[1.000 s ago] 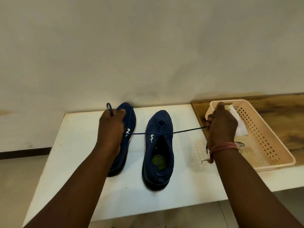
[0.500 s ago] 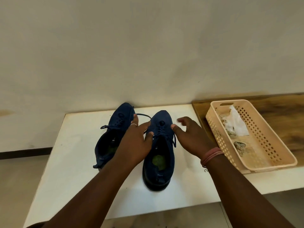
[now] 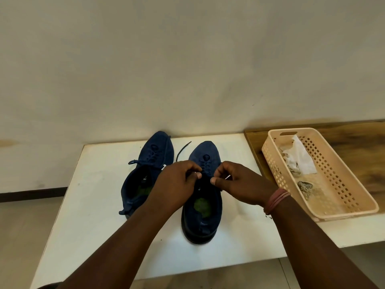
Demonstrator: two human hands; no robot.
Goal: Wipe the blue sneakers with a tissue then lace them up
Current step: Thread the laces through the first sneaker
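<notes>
Two dark blue sneakers stand side by side on a white table (image 3: 100,205), toes toward the wall. The left sneaker (image 3: 145,174) has its lace threaded through. Over the tongue of the right sneaker (image 3: 203,215) both hands meet. My left hand (image 3: 177,184) and my right hand (image 3: 239,184) each pinch part of the dark lace at the upper eyelets. A loose lace end (image 3: 183,150) trails on the table between the two toes. The fingers hide how the lace runs beneath them.
A beige perforated plastic basket (image 3: 343,180) sits to the right, partly on a wooden surface (image 3: 364,142). Inside lie a crumpled white tissue (image 3: 300,159) and soiled scraps (image 3: 304,186). A plain wall rises right behind the table.
A second ago the hands pulled the lace taut far apart across both shoes. They have since come together over the right sneaker and closed on the lace.
</notes>
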